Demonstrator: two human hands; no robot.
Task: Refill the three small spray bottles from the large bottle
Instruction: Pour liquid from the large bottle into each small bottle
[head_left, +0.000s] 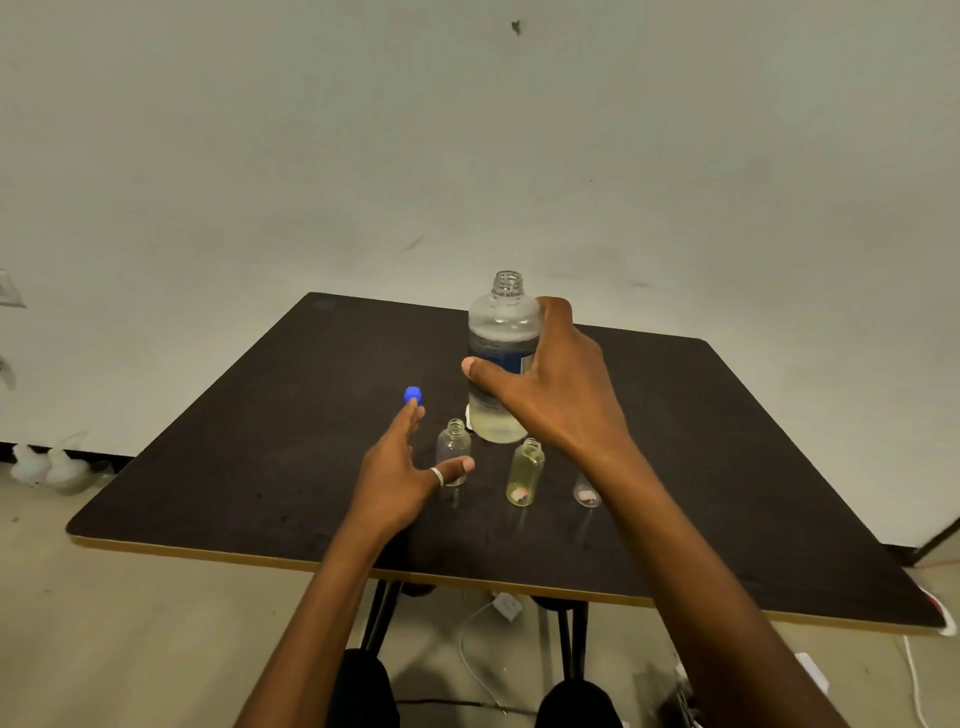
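The large clear bottle (501, 332) stands uncapped and upright on the dark table (260, 441), with pale liquid inside. My right hand (556, 395) is wrapped around its middle. Its blue cap (413, 396) lies on the table to the left. My left hand (400, 467) hovers open, fingertips just short of the cap, thumb in front of the left small bottle (453, 441). The middle small bottle (524, 470) holds yellowish liquid. The right small bottle (586, 492) is mostly hidden behind my right forearm. All three small bottles stand without tops.
The table's near edge (467, 579) runs above my knees. White cables (472, 639) lie on the floor under the table. Pale plastic containers (47, 467) sit on the floor by the left wall. A plain wall rises behind the table.
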